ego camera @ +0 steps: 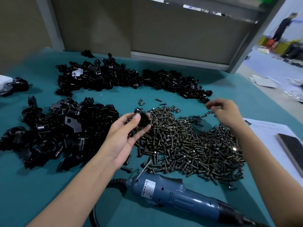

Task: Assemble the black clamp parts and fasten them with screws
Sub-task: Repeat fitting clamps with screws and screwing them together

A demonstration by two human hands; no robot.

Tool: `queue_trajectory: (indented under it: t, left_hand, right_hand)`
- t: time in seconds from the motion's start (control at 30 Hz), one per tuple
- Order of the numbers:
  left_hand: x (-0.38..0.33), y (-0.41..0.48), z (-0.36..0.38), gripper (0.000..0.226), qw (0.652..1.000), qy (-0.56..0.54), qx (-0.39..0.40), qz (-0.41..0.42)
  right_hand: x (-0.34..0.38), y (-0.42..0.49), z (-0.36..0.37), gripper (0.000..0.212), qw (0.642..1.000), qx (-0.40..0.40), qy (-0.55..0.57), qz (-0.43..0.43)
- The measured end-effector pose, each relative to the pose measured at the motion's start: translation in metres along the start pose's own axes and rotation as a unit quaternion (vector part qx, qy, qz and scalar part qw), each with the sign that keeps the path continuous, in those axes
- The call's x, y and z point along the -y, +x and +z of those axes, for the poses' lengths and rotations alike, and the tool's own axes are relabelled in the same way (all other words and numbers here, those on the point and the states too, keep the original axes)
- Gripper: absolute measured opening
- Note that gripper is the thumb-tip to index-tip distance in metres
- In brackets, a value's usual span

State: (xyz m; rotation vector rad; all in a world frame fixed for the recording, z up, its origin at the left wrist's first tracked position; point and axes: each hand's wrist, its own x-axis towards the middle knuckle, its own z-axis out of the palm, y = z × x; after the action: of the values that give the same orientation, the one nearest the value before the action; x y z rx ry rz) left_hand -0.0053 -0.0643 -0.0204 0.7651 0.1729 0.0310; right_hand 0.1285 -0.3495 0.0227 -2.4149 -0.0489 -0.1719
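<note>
My left hand [126, 135] grips a black clamp part [142, 119] over the left edge of a big heap of dark screws [188, 148]. My right hand [224, 112] hovers blurred over the far right of the heap, fingers pinched on a screw [207, 114]. A pile of black clamp bodies [54, 131] lies to the left of my left hand. A long pile of smaller black clamp parts [124, 77] stretches across the far side of the teal table [41, 185].
A blue electric screwdriver [177, 195] with a black cord lies near the front edge. At the right sit a sheet of paper [268, 133] and a dark phone [291, 148]. Grey panels rise behind the table. A person stands far off at the upper right.
</note>
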Motion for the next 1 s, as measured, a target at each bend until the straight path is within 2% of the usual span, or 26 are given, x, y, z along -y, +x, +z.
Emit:
queue_trajectory:
  t: [0.1,0.3,0.53,0.63,0.77,0.83,0.9,1.0]
  left_hand:
    - [0.0,0.0,0.0,0.036,1.0,-0.011,-0.004,-0.009]
    - [0.001,-0.001,0.001,0.042,1.0,0.005,-0.014,-0.014]
    - [0.002,-0.002,0.002,0.048,1.0,0.007,-0.016,-0.017]
    - [0.002,-0.001,0.003,0.047,1.0,0.017,-0.013,-0.018]
    - [0.002,-0.002,0.003,0.046,0.999,0.03,-0.008,-0.013]
    - [0.001,-0.002,0.003,0.046,0.999,0.033,-0.007,-0.007]
    - [0.0,-0.003,0.003,0.046,0.999,0.031,-0.008,-0.002]
    - [-0.001,-0.005,0.005,0.047,1.0,0.023,-0.014,0.0]
  right_hand:
    - [-0.022,-0.006,-0.013,0.037,0.997,-0.016,0.069,0.03]
    - [-0.035,-0.021,-0.012,0.038,0.987,-0.053,0.151,-0.001]
    - [-0.034,-0.035,-0.017,0.032,0.987,0.024,0.159,-0.023]
    - [-0.015,-0.041,-0.029,0.024,0.991,0.076,0.109,-0.028]
    - [0.02,-0.067,-0.047,0.022,0.983,0.139,-0.102,-0.057]
    - [0.037,-0.089,-0.043,0.022,0.973,0.134,-0.168,-0.08]
    - [0.049,-0.095,-0.028,0.02,0.971,0.094,-0.204,-0.087]
    - [0.051,-0.072,0.002,0.025,0.956,0.097,-0.278,-0.013]
